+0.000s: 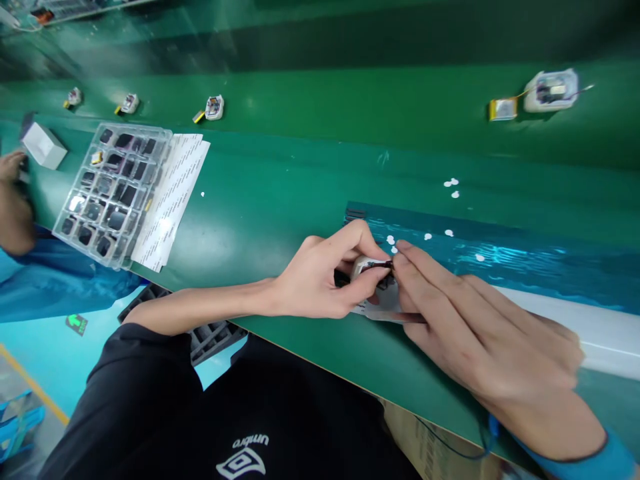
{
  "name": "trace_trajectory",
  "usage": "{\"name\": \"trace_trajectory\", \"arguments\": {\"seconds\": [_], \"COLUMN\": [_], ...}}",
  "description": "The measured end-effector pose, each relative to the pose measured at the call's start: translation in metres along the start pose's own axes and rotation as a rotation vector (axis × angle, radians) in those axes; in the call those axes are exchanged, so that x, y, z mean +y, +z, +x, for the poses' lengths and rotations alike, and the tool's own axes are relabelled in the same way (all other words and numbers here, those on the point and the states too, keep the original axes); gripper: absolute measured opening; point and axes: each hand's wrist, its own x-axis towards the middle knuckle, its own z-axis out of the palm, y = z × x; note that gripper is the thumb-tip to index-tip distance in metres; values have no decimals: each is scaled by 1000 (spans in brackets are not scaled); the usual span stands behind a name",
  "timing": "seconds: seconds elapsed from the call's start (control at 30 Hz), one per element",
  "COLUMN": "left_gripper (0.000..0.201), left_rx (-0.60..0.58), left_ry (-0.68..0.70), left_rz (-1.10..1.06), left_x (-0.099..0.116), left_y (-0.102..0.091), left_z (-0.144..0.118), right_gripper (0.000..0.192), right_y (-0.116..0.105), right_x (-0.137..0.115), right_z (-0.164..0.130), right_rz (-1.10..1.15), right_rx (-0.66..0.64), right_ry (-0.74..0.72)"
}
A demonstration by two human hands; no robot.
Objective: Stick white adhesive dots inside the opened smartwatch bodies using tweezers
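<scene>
Just right of centre, my left hand (320, 277) is closed in a pinch on a small white device casing (358, 268). A dark part (377, 265) shows at the casing's upper side, between my fingertips. My right hand (465, 320) reaches in from the right, its fingers pressed together and their tips against the dark part. Whatever my right fingers grip is hidden, though a thin brownish strip (411, 319) sticks out below them. Under both hands lies a whitish sheet (385, 308). Small white round stickers or dots (391, 240) are scattered on a blue film strip (505, 257) just beyond.
An opened white casing (553, 90) with a wired yellow battery (503, 109) sits at the far right; several similar ones line the back left. A clear compartment tray (113, 193) of dark parts overlaps printed white sheets (173, 200). Another person's arm (14, 207) is at the left edge.
</scene>
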Motion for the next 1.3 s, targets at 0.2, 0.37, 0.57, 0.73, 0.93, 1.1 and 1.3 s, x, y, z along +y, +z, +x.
{"name": "trace_trajectory", "arguments": {"seconds": [0.2,0.37,0.57,0.73,0.93,1.1,1.3], "left_gripper": [13,5,8,17,13,18,21], "left_rx": [-15,-99,-217,-338,-553,-604,-624], "left_ry": [87,133,171,75,45,86,115], "left_rz": [94,181,219,311,627,764,869], "left_x": [7,10,15,25,28,30,30], "left_y": [-7,-13,-21,-39,-52,-51,-51], "left_z": [1,0,4,13,20,17,17], "right_gripper": [73,19,10,32,62,67,66], "right_y": [10,15,11,6,7,6,11], "right_x": [-6,-9,-9,-2,8,12,11], "right_z": [0,8,14,10,10,18,21], "right_rz": [100,338,406,573,644,665,845], "right_rx": [168,132,141,194,318,-64,-199], "right_ry": [117,263,286,442,660,874,949]}}
